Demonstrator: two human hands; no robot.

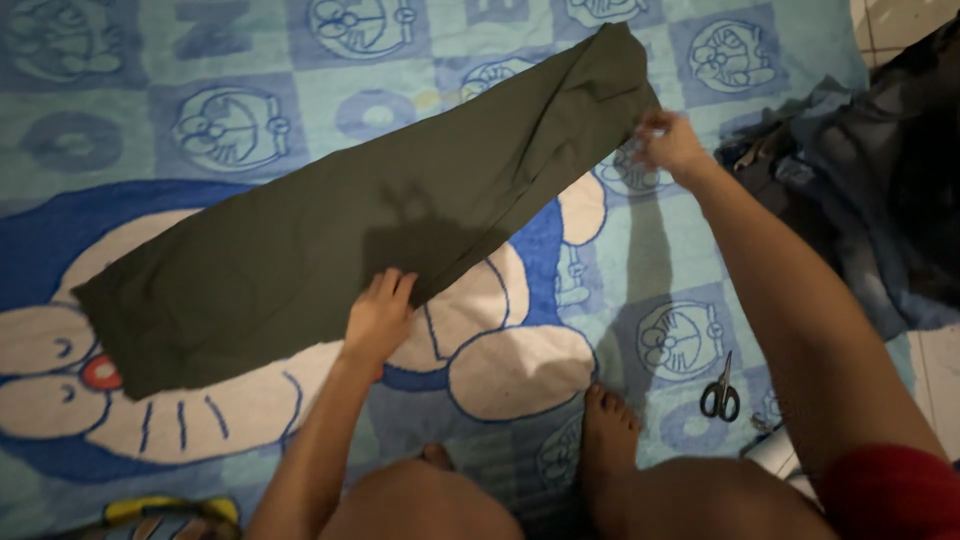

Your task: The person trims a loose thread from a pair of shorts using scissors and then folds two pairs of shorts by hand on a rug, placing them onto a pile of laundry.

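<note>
Spread flat underneath: a wide blue cartoon-print blanket (300, 60). Across it, running from near left to far right, a long folded dark olive cloth (330, 230). Left hand (378, 318) open, pressed flat on its near edge; right hand (668, 142) pinching its far right corner. Near right, small black-handled scissors (720, 392).

Bare arms, red sleeve (885, 490)

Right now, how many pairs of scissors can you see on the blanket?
1. The small black-handled scissors lie on the blue cartoon-print blanket, by the person's right arm, near the bare foot. Others may be hidden under the dark green cloth or the dark clothes pile.
</note>
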